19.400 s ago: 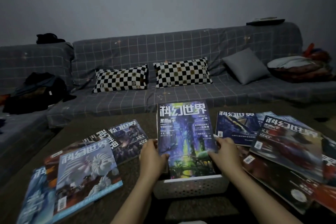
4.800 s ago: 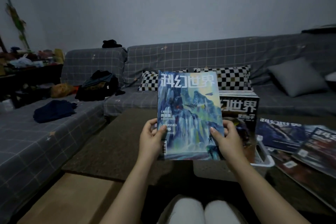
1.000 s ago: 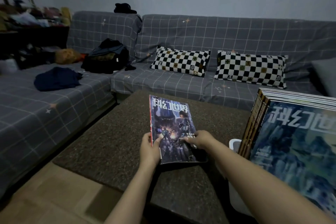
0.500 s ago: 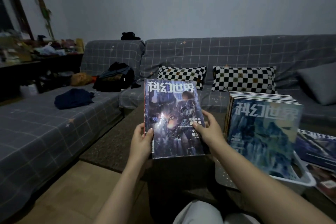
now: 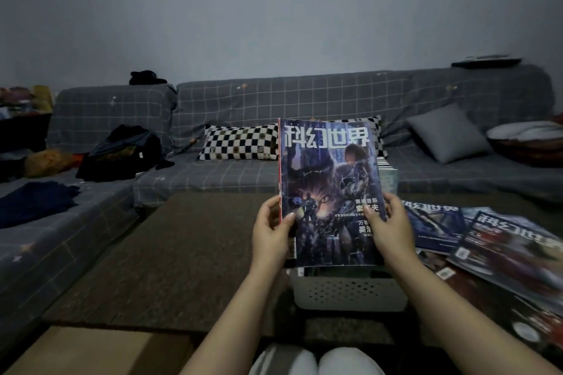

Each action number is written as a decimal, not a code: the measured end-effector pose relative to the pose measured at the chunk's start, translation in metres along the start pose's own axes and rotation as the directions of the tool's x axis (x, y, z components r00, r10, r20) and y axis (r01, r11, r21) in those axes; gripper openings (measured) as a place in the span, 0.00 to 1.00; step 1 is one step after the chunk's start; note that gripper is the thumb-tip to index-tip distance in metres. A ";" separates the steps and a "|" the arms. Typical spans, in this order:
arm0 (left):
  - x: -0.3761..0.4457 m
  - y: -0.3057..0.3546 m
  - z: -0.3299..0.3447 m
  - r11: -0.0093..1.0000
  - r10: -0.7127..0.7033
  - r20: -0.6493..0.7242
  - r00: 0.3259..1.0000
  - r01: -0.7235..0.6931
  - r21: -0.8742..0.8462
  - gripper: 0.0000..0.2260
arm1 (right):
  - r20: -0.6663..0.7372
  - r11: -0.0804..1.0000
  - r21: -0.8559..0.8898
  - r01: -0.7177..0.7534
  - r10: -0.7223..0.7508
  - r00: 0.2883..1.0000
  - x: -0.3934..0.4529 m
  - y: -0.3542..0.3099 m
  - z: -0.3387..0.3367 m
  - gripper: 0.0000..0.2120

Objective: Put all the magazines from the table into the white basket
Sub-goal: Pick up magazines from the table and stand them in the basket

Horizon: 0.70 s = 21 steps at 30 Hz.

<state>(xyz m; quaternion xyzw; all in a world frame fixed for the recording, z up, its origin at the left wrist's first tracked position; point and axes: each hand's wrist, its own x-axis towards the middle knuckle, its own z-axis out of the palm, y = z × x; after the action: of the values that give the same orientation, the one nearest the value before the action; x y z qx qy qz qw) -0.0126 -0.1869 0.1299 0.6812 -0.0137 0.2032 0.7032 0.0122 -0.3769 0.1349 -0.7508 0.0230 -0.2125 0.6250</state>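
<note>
While held upright over the basket [image 5: 348,294] on the surface [image 5: 189,253], magazine [image 5: 330,192] faces the camera; more magazines [image 5: 502,250] spread at right. Left hand [image 5: 269,234] fingers clamped on its left edge, right hand [image 5: 388,230] fingers on its right.

White basket [image 5: 347,294], checkered pillow [image 5: 240,143]

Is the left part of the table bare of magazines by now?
Yes, the table's left part shows only bare brown surface; the remaining magazines lie fanned out right of the white basket.
</note>
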 end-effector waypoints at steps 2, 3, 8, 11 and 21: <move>0.006 -0.010 0.019 0.999 -0.034 -0.008 0.999 0.034 0.017 0.13 | -0.029 1.000 -0.005 -0.025 0.025 0.999 0.008 0.013 -0.013 0.15; 0.010 -0.019 0.027 0.998 -0.043 -0.020 0.999 0.044 0.046 0.12 | -0.032 0.999 -0.009 -0.038 0.037 0.999 0.011 0.019 -0.017 0.14; 0.017 -0.052 0.048 0.961 -0.031 -0.124 0.992 0.064 0.269 0.11 | -0.048 0.993 -0.082 -0.081 0.077 0.996 0.017 0.048 -0.025 0.12; 0.014 -0.060 0.047 0.925 0.003 -0.117 0.993 0.042 0.378 0.09 | -0.044 0.980 -0.168 -0.110 0.104 0.994 0.018 0.063 -0.027 0.09; 0.025 -0.070 0.048 0.920 0.032 -0.122 0.992 0.018 0.391 0.12 | -0.112 0.951 -0.290 -0.107 0.077 0.991 0.025 0.081 -0.025 0.09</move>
<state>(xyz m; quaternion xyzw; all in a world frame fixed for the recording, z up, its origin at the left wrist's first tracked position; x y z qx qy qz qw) 0.0442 -0.2259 0.0746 0.7936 0.0692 0.2469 0.5517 0.0448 -0.4252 0.0690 -0.8222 0.1204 -0.2143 0.5134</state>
